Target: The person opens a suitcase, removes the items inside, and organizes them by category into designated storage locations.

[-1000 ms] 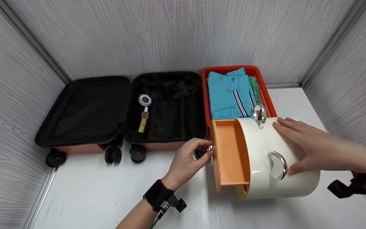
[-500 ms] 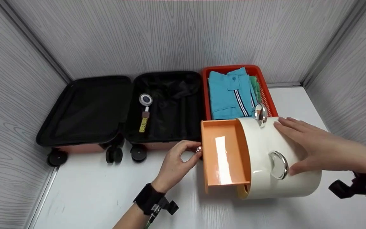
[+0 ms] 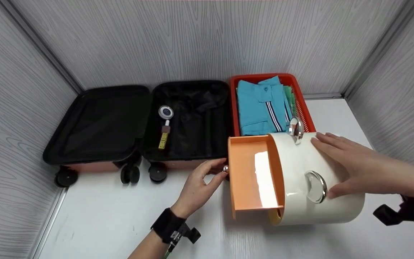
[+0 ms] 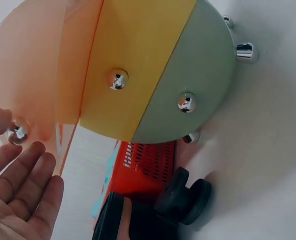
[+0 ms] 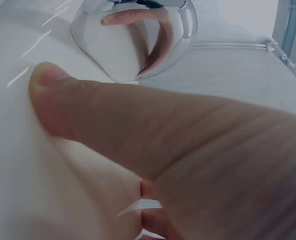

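A white, round-bodied drawer unit (image 3: 296,212) stands at the right with its orange drawer (image 3: 244,158) pulled out to the left; the drawer's inside looks bare. My left hand (image 3: 198,185) pinches the small chrome drawer knob (image 3: 225,168) between thumb and index finger. In the left wrist view the other fingers (image 4: 48,200) are loosely bent beneath it. Below the orange drawer, a yellow drawer front (image 4: 138,45) and a green one (image 4: 207,65) sit flush. My right hand (image 3: 358,165) rests spread on the unit's white side, the thumb beside a chrome-trimmed foot (image 3: 315,187).
An open suitcase (image 3: 189,151) with black lining lies at the left, wheels facing me. In it lies a round dial (image 3: 165,112) with a yellow strip (image 3: 163,140). Behind the drawer unit, a red basket (image 3: 302,108) holds folded blue clothing (image 3: 257,108).
My left hand has drawn the orange drawer farther out to the left, mostly in the first half second. The right hand has stayed on the drawer unit.
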`<state>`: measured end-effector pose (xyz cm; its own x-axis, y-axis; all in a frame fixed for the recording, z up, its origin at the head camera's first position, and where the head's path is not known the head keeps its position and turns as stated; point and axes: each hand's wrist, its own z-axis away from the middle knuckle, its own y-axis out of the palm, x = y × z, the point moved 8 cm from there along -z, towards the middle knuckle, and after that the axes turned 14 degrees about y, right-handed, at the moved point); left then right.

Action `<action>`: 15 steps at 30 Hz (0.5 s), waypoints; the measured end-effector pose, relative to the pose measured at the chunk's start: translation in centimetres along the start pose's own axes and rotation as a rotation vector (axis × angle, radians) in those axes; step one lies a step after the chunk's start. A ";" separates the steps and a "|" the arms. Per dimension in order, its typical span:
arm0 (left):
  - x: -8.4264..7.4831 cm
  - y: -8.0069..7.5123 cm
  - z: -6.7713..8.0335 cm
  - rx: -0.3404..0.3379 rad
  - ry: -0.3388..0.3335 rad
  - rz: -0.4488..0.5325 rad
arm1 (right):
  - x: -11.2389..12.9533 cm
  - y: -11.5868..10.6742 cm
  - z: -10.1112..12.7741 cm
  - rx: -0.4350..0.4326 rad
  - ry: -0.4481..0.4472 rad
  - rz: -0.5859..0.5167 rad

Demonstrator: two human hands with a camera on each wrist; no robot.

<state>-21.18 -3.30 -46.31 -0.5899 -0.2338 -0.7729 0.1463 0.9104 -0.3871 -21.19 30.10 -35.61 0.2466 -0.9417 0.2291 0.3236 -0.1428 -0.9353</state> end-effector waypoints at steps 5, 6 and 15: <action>1.3 -1.9 -0.3 -0.028 -0.032 -0.057 | 0.0 -0.1 0.1 -0.003 -0.005 -0.004; 1.8 -2.6 -0.6 -0.040 -0.044 -0.084 | 0.0 -0.1 0.1 -0.001 -0.004 -0.006; 8.2 -12.0 -3.8 -0.060 -0.273 -0.456 | 0.0 0.0 0.1 0.013 0.014 -0.002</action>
<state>-30.81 -14.86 -46.03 -0.3535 -0.6835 -0.6387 -0.1270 0.7115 -0.6912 -21.06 30.17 -35.56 0.2332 -0.9456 0.2270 0.3361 -0.1406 -0.9313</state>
